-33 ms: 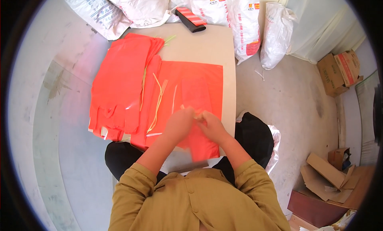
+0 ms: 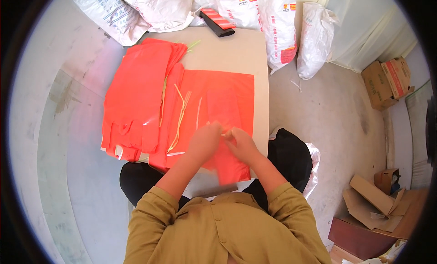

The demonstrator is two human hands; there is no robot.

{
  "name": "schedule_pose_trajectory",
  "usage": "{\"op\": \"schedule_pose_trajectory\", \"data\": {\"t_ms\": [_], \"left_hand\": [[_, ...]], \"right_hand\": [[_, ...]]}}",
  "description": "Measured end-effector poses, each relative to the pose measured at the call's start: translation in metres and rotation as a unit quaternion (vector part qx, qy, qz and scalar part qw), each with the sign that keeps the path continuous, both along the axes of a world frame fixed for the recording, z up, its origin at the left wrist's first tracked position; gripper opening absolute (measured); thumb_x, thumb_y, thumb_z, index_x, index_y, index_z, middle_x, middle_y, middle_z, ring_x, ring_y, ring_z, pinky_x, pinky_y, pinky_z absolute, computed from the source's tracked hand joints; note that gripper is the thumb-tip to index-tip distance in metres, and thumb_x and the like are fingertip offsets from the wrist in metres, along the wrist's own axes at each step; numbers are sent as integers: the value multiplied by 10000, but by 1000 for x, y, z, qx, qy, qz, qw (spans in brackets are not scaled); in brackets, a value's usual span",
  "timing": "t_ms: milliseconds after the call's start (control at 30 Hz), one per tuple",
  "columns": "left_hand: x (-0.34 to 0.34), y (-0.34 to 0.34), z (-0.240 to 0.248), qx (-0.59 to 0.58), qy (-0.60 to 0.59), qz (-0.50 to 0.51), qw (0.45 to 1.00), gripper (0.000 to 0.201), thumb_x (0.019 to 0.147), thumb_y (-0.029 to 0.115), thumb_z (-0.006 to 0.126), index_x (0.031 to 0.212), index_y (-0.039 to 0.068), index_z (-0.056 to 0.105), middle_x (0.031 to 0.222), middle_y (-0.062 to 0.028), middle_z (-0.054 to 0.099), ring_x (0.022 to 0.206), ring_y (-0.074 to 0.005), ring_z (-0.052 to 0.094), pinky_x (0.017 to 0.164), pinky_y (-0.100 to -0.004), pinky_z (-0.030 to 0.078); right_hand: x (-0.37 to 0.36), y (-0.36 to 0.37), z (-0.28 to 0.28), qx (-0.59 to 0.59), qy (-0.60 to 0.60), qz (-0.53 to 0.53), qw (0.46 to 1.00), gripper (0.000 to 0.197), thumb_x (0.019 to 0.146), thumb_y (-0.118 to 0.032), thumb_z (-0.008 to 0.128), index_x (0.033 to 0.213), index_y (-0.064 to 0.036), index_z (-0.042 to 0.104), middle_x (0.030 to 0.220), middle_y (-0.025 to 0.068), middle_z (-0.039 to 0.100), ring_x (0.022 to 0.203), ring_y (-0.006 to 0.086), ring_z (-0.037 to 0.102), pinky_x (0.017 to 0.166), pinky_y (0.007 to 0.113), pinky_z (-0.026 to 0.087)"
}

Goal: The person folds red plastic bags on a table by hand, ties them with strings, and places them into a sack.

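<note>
A folded bundle of red plastic bags [image 2: 232, 166] lies lengthwise under both hands, on flat red plastic bags [image 2: 243, 88]. My left hand [image 2: 206, 138] is closed in a pinch over the middle of the bundle. Close beside it, my right hand [image 2: 241, 144] pinches too, and a bit of pale yellow tie strip [image 2: 223, 135] shows between the fingertips. Most of that strip is hidden by the fingers. Left of my hands, loose yellow strips [image 2: 181, 116] rest on the red plastic. A thick stack of red bags [image 2: 136, 82] lies farther left.
The tan board [image 2: 223, 52] holds the bags in front of my knees. A black and red-striped folded item [image 2: 217, 23] sits at its far edge. White sacks [image 2: 277, 31] stand behind. Cardboard boxes [image 2: 380, 86] are at far right, opened cardboard [image 2: 373, 202] at near right.
My fingertips and the bit of yellow strip between them have shifted very slightly. The bags and everything else stay where they were.
</note>
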State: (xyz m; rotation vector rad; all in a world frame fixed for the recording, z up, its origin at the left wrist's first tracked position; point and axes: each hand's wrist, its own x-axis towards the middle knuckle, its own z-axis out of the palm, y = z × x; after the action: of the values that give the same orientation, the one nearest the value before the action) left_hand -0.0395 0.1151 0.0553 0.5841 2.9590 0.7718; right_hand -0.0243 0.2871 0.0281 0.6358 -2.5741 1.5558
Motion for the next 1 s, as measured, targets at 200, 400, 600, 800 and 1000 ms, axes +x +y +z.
{"op": "schedule_pose_trajectory", "data": {"t_ms": [200,400,600,800,1000], "left_hand": [[-3,-2,-14,76,-71,11,995,212,916,192,509,918,3,604,841,-229,610,817,-419,588,687,-482,466],[-3,7,11,23,-136,-31,990,222,866,203,576,870,-15,617,801,-227,609,790,-416,587,690,-488,468],[2,1,-1,88,-16,-52,995,99,810,93,629,875,18,627,823,-177,595,815,-376,578,693,-450,475],[2,2,-1,105,39,-89,990,94,811,48,628,905,38,629,838,-158,568,804,-350,585,672,-421,476],[-4,-3,-17,244,-120,-40,962,70,892,75,608,914,13,630,756,-49,560,699,-169,537,636,-312,447]], "right_hand": [[4,1,2,181,222,7,958,387,765,-19,592,1148,-68,611,859,105,603,810,290,585,709,394,477],[-3,5,0,175,257,-31,950,338,750,-35,608,1088,-49,627,851,90,586,809,281,584,706,385,485],[-7,8,1,142,167,-53,974,213,733,13,610,933,-33,667,873,107,587,820,292,587,697,371,491],[-15,15,-8,72,172,-20,982,188,724,67,595,889,-11,639,906,132,592,818,302,597,701,376,498],[-15,18,10,143,120,27,982,116,732,-17,645,843,-24,612,866,132,601,832,329,600,723,401,491]]}}
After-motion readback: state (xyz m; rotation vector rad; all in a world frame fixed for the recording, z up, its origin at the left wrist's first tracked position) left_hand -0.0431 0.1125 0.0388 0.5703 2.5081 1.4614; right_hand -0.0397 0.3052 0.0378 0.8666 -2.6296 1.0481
